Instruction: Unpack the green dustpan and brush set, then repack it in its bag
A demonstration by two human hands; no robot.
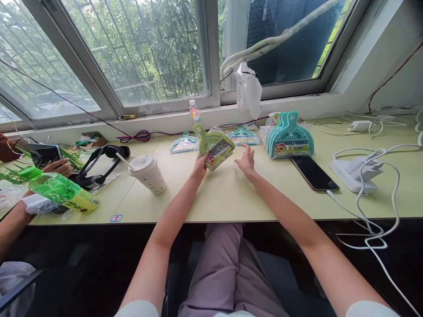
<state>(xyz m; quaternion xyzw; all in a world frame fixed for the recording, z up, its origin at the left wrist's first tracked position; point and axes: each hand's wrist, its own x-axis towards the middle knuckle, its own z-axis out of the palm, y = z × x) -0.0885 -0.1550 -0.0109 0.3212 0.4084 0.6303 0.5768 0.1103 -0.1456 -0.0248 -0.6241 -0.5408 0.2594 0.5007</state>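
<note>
On the worktop (238, 202), the stacked teal dustpans (292, 136) could topple if bumped by the right hand (246, 160) — loosely open, apparently empty — while the green dustpan (214, 149), grasped at one edge by the left hand (199, 167), might slip through slick plastic wrap (216, 130).

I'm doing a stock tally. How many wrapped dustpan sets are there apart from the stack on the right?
3: a green set in the left hand, a teal set farther back to its left, and another teal set just beyond the right hand. Others may be hidden.
</note>
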